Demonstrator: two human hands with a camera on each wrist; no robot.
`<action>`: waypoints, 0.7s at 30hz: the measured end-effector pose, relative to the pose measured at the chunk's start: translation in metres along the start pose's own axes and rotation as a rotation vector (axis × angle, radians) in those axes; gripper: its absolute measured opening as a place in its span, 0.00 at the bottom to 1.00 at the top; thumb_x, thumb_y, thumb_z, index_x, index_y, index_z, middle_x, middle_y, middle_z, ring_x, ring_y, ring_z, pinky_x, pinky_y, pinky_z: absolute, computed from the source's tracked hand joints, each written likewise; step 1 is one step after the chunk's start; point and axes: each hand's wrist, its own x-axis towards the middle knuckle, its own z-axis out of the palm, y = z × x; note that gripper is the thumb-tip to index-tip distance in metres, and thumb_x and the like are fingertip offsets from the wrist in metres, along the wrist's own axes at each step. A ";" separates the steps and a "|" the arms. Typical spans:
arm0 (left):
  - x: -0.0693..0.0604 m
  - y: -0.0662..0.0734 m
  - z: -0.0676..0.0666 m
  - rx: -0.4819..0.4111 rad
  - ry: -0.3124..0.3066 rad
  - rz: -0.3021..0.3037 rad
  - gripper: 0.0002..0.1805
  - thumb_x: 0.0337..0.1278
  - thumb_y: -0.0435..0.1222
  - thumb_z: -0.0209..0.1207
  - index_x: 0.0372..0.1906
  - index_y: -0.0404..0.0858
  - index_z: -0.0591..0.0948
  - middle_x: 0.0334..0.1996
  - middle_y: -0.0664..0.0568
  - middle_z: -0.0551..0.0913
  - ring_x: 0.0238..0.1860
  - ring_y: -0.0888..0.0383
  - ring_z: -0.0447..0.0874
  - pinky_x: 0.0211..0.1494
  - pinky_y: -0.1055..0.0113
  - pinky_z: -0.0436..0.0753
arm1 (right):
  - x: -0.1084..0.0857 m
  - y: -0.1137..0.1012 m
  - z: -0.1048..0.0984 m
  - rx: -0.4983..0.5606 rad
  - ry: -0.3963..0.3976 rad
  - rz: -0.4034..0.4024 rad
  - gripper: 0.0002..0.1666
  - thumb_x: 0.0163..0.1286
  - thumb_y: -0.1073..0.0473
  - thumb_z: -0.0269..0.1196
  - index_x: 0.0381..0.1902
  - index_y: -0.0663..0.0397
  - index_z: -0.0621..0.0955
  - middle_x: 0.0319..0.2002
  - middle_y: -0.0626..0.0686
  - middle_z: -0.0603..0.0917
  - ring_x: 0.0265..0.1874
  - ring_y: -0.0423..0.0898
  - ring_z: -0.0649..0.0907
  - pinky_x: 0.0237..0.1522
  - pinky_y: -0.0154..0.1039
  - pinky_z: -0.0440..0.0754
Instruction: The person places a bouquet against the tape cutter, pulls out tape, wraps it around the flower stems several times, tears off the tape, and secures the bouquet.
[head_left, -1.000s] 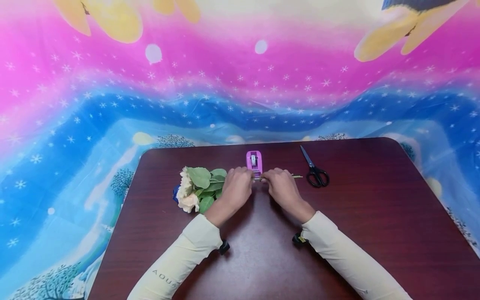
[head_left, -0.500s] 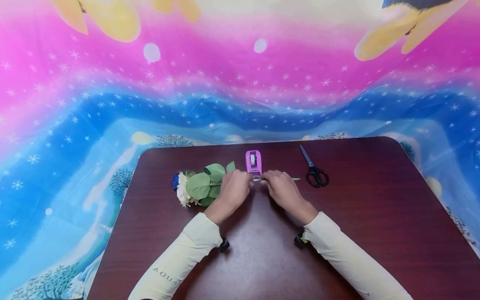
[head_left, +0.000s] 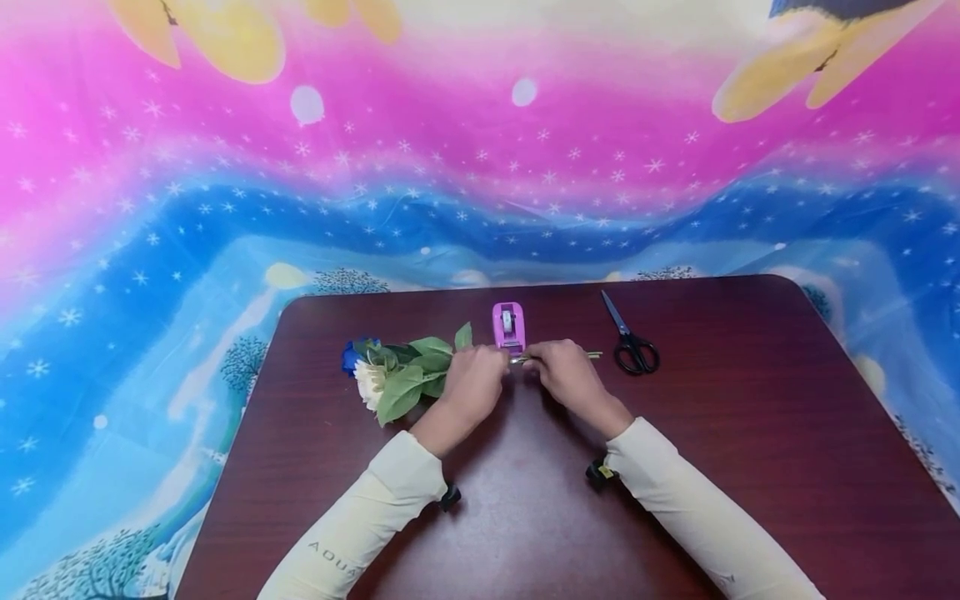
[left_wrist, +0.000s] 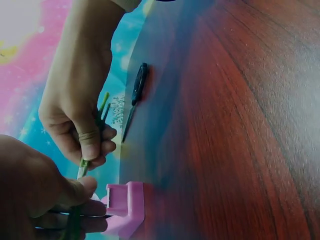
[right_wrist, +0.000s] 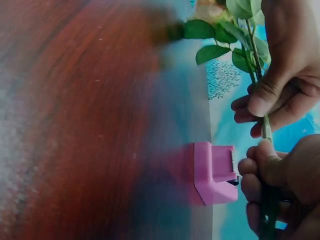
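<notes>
A bunch of flowers lies sideways in both hands above the table, with a white bloom (head_left: 369, 385) and a blue bloom (head_left: 349, 358) at the left among green leaves (head_left: 402, 392). My left hand (head_left: 474, 377) pinches the stems (right_wrist: 253, 57) just below the leaves. My right hand (head_left: 572, 377) grips them farther down, and the cut stem ends (head_left: 595, 355) poke out beyond it. Between the two hands a short, shiny pale band (right_wrist: 267, 131), like clear tape, shows around the stems. Right behind the hands stands a pink tape dispenser (head_left: 509, 327).
Black-handled scissors (head_left: 636, 355) lie to the right of the right hand, blades pointing away. The dark wooden table (head_left: 750, 400) ends at a far edge behind the dispenser. Beyond it hangs a printed pink and blue cloth (head_left: 450, 167).
The bunch has turned about its stems: a second pale bloom has gone out of sight, and the blue bloom shows more at the top. Both hands have stayed nearly in place.
</notes>
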 end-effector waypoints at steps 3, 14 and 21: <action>0.003 -0.001 -0.001 -0.040 -0.050 -0.019 0.07 0.64 0.37 0.66 0.30 0.43 0.86 0.26 0.53 0.89 0.27 0.52 0.87 0.30 0.56 0.83 | -0.002 0.000 0.001 -0.026 0.078 -0.048 0.05 0.68 0.65 0.69 0.40 0.56 0.91 0.36 0.53 0.92 0.36 0.48 0.90 0.40 0.46 0.87; 0.009 -0.001 0.002 0.005 -0.071 -0.112 0.11 0.59 0.39 0.70 0.22 0.46 0.86 0.21 0.53 0.87 0.23 0.54 0.86 0.24 0.59 0.80 | -0.005 -0.002 0.002 -0.113 0.050 -0.095 0.06 0.72 0.61 0.66 0.41 0.57 0.88 0.35 0.52 0.90 0.33 0.48 0.85 0.36 0.46 0.81; 0.007 0.001 0.006 0.095 -0.003 -0.060 0.14 0.56 0.32 0.66 0.17 0.47 0.82 0.18 0.56 0.85 0.20 0.55 0.83 0.25 0.59 0.79 | 0.002 -0.001 -0.002 -0.061 -0.078 -0.029 0.09 0.75 0.60 0.63 0.42 0.58 0.87 0.36 0.53 0.90 0.36 0.50 0.87 0.42 0.48 0.85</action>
